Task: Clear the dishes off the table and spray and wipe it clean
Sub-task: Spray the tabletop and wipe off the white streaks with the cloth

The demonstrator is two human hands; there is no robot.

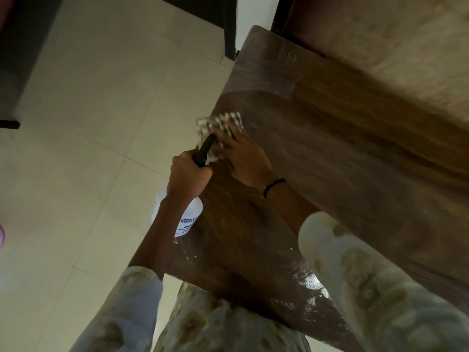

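My left hand (189, 177) grips the black head of a white spray bottle (189, 215), held beside the left edge of the brown wooden table (342, 161). The bottle's body hangs below my wrist, with blue print on its label. My right hand (247, 160) presses a checked cloth (223, 121) flat on the tabletop near that same edge; the cloth is blurred. Wet streaks and droplets shine on the wood close to my body. No dishes show on the part of the table in view.
Pale floor tiles (88, 123) spread to the left of the table. Dark furniture legs (229, 26) stand at the top, and a dark piece sits at the far left (10, 72). A lighter tabletop band runs along the upper right (406, 41).
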